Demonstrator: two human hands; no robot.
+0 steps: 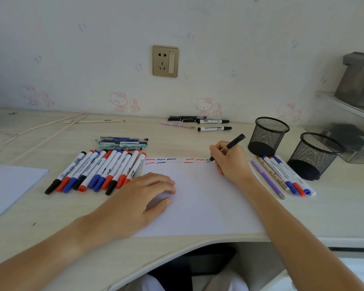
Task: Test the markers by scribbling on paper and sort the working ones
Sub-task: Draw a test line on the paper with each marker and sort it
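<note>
Two hands: right hand (pixel 229 162) grips black pen (pixel 227 148); left hand (pixel 143 194) flat on paper (pixel 198 206).

Two bare forearms enter from the lower corners of the frame, with no sleeves, watch or jewellery visible on either. The left hand (pixel 144 193) and right hand (pixel 229 159) are ungloved, their fingernails short and unpainted. At bottom centre, below the desk (pixel 51 238) edge, light-coloured clothing covers the lap.
</note>
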